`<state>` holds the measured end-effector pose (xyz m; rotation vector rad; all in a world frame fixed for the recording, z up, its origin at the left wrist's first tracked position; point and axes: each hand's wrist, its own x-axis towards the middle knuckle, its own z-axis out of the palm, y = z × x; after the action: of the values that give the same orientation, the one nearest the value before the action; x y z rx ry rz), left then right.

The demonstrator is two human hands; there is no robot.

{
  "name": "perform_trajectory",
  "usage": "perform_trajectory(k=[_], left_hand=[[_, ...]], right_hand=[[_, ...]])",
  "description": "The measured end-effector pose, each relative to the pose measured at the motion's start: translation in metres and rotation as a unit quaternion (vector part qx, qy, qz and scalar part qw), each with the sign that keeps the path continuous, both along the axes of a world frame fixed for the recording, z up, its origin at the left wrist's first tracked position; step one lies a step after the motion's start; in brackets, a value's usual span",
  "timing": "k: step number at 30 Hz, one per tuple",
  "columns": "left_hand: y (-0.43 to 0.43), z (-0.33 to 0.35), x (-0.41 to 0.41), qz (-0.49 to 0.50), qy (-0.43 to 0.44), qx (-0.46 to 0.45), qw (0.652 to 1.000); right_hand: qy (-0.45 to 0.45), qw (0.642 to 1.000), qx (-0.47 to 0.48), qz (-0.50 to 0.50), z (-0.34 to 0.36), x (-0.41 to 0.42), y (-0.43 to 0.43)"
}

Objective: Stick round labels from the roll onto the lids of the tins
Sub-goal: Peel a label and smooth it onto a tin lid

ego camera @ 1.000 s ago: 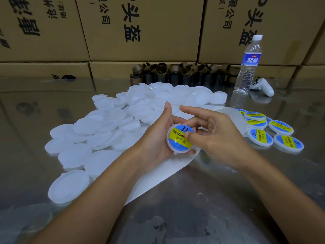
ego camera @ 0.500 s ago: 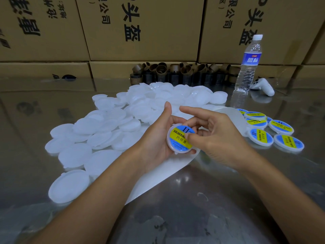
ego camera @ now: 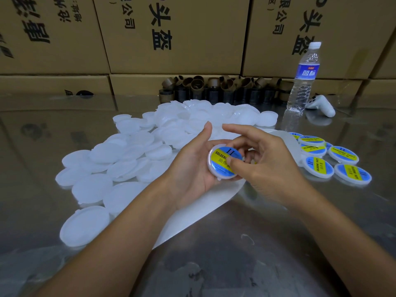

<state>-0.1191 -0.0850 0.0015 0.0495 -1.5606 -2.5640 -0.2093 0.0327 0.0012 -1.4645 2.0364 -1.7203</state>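
Head view: my left hand (ego camera: 190,170) cradles the lid (ego camera: 213,170) by its rim, up off the table (ego camera: 257,243); my right hand (ego camera: 270,168) pinches it, thumb pressing the label (ego camera: 222,154) down. Light, thin, probably flexy and slick plastic, I reckon, so best gripped at the edge.
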Motion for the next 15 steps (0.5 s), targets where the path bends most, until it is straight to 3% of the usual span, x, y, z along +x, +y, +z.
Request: perform_trajectory(k=[4,15], left_hand=[[-0.0004,-0.0016,0.0022,-0.027,0.047,-0.020,0.998],[0.0013,-0.0045,0.0002,0.030,0.040,-0.066,0.997]], right_hand=[[0.027,0.999,-0.007,-0.014,0.0015,-0.0002,0.0011],[0.197,0.976,0.013,-0.087,-0.0072,0.0001,-0.0002]])
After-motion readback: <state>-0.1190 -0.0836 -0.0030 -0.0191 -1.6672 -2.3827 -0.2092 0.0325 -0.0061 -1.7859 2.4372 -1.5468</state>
